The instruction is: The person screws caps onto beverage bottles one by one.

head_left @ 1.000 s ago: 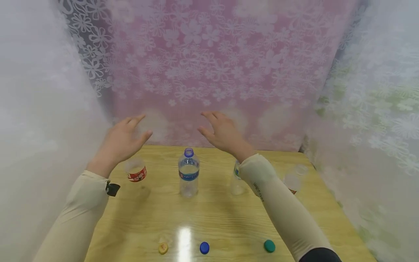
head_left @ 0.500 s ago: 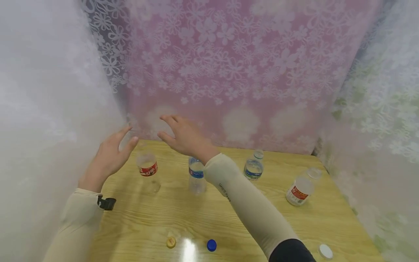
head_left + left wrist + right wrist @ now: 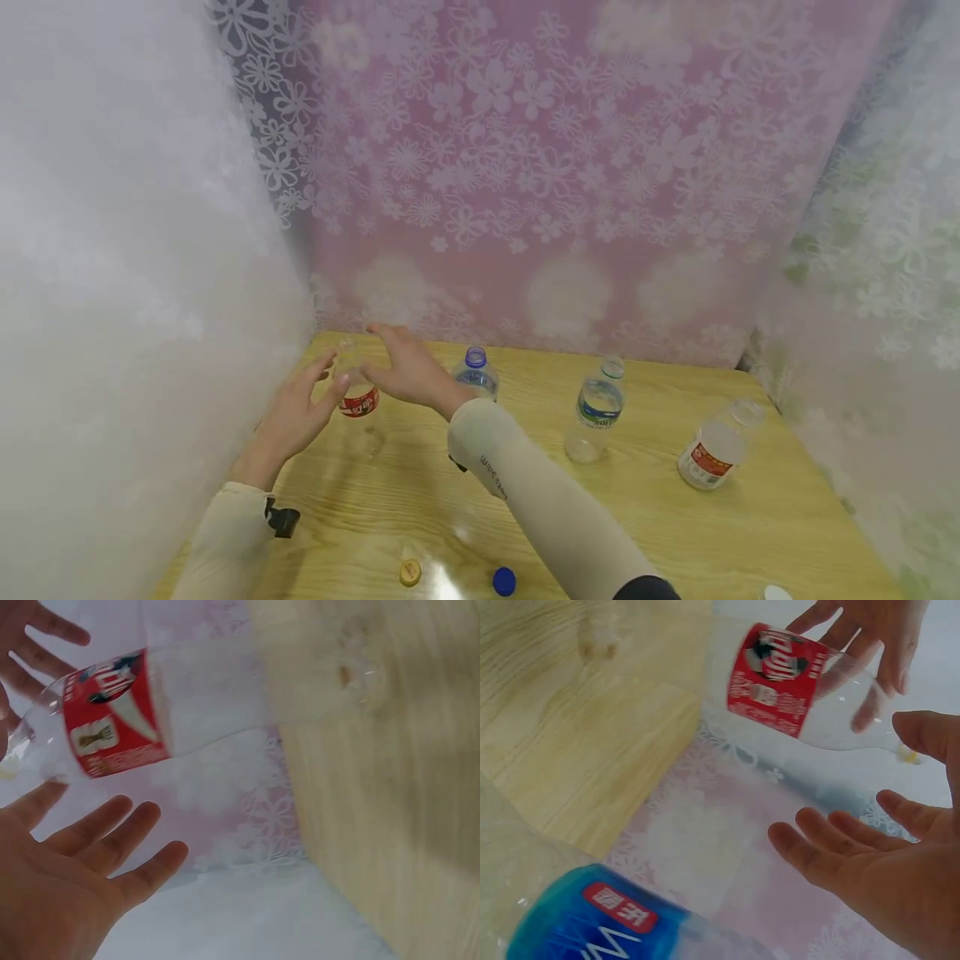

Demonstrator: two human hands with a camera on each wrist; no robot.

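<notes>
Left hand (image 3: 294, 414) and right hand (image 3: 407, 367) flank the red-labelled bottle (image 3: 360, 403) at the far left of the desk (image 3: 408, 492).
The fingers of both hands are spread wide and grip nothing; whether any fingertip touches the bottle's upper part I cannot tell. The bottle stands upright, with the blue-necked bottle (image 3: 478, 379) to its right, partly hidden by the right sleeve (image 3: 540, 492). On the near side lie a yellow cap (image 3: 410, 572) and a blue cap (image 3: 504, 582). The step in hand looks like a reach for the red-labelled bottle, short of a grasp. The next move seems to call for bringing the fingers in evenly round its upper part, lightly enough not to tip it, with the right forearm kept off the blue-necked bottle.
</notes>
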